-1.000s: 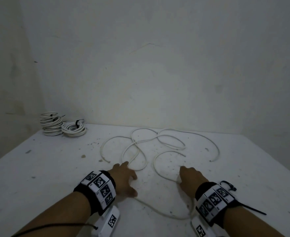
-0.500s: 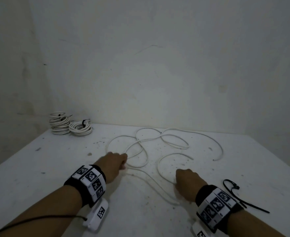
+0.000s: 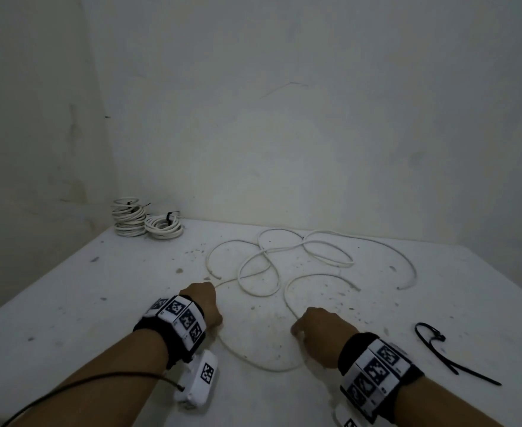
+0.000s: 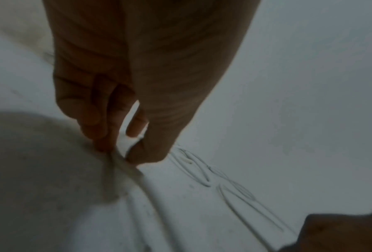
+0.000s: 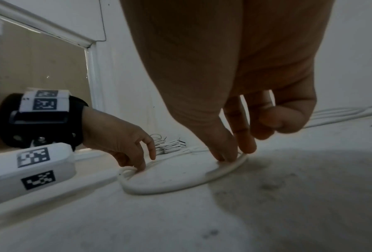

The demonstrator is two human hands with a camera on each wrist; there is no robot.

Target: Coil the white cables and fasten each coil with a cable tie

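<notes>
A loose white cable (image 3: 284, 260) sprawls in loops over the white table (image 3: 68, 318). My left hand (image 3: 204, 303) pinches a strand between thumb and fingertips (image 4: 137, 129), low on the tabletop. My right hand (image 3: 315, 328) pinches the same cable (image 5: 223, 168) between thumb and forefinger, its other fingers curled. Between the two hands the cable bows toward me in an arc (image 3: 262, 366). In the right wrist view my left hand (image 5: 137, 163) holds the arc's other end. A black cable tie (image 3: 438, 352) lies to the right of my right wrist.
Two tied white coils (image 3: 130, 220) (image 3: 164, 228) sit in the far left corner against the wall. Walls close the table's far and left sides. Specks of dirt dot the tabletop. Wrist bands with markers (image 3: 179, 318) ride on both arms.
A second ago my left hand lay spread over the cable; it now pinches it. The hands have come a little closer together, and the stretch between them bows toward me.
</notes>
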